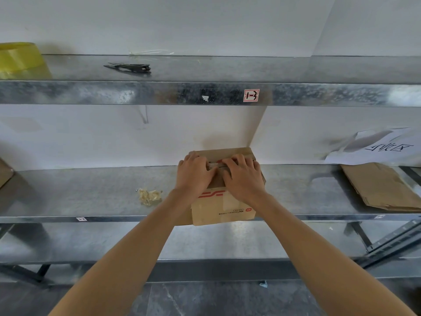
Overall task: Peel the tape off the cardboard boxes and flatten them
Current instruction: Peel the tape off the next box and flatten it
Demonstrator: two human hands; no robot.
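A small brown cardboard box [224, 209] with red printing stands on the middle metal shelf [91, 192], its front face hanging slightly over the shelf's edge. Both hands lie on its top. My left hand [194, 173] and my right hand [242, 174] sit side by side, fingers curled down into the gap between the two top flaps. A strip of pale tape shows in the gap between the fingertips. The far flap rises behind my fingers.
A crumpled wad of peeled tape [149, 196] lies left of the box. A flattened cardboard piece [385, 187] and a white printed sheet [382, 147] are at the right. The upper shelf holds a black cutter [129, 67] and a yellow tape roll [19, 59].
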